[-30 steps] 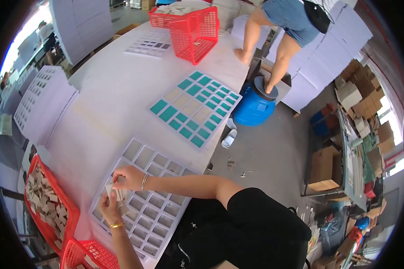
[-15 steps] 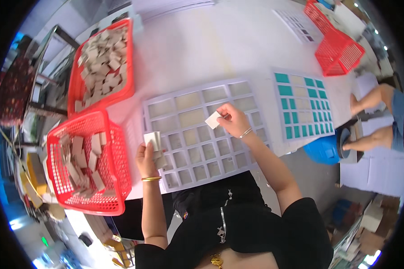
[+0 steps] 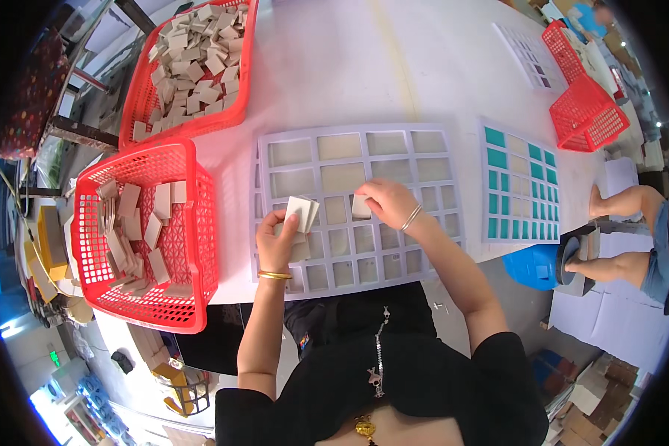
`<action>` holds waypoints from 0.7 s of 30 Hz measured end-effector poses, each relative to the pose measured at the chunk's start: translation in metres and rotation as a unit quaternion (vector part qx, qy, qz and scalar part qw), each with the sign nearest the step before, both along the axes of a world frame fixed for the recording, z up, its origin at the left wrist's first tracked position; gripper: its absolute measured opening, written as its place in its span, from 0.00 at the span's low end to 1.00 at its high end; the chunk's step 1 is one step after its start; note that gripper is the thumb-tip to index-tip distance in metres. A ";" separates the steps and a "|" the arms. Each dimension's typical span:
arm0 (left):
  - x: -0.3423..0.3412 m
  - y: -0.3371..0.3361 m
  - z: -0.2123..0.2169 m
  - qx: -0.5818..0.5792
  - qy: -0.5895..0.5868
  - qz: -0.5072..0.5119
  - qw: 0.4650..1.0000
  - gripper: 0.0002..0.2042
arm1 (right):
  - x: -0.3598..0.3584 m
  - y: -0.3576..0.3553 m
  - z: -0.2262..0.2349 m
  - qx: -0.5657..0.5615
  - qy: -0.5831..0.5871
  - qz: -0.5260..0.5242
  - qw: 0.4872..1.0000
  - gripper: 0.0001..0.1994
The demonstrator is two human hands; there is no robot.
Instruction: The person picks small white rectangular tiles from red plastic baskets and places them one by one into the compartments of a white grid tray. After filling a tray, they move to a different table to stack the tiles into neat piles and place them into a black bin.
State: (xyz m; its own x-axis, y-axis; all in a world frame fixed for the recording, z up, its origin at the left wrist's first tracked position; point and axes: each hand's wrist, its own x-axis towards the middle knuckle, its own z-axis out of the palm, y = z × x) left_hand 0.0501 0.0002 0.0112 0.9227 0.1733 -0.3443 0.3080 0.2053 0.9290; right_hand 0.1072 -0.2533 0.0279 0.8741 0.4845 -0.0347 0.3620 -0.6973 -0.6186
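A white frame-like tray [image 3: 349, 131], divided into compartments of different sizes, lies on the table before me. My left hand [image 3: 276, 239] is closed around several off-white rectangular tiles [image 3: 300, 211], fanned out over the tray's left side. With thumb and fingers, my right hand [image 3: 391, 202] pinches a single pale tile [image 3: 361, 207] at a small compartment near the middle. Whether that tile touches the compartment floor is hard to tell. Some compartments look pale and others greyish. A second tray edge shows under the left side.
At left stands a red basket [image 3: 207, 245] with loose tiles; behind it a red crate [image 3: 248, 74] is heaped with more. To the right lies a tray with teal pieces [image 3: 496, 157]. Farther right are another tray [image 3: 529, 56], a red basket [image 3: 589, 119] and a person's bare legs [image 3: 624, 201].
My right hand has brought its tile down to a small middle compartment, turning it more upright. My left hand still holds its tiles. The whole view has shifted slightly.
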 end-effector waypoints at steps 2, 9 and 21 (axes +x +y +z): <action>0.004 -0.004 0.006 0.003 0.007 -0.013 1.000 0.10 | 0.001 0.001 -0.007 0.015 -0.031 0.018 0.999 0.10; 0.009 -0.009 0.005 0.021 -0.002 -0.032 0.999 0.11 | -0.010 0.015 -0.010 -0.104 -0.119 0.008 0.987 0.12; 0.003 -0.029 0.016 0.173 -0.085 -0.100 0.976 0.08 | -0.014 0.025 0.050 0.331 0.323 0.009 0.887 0.20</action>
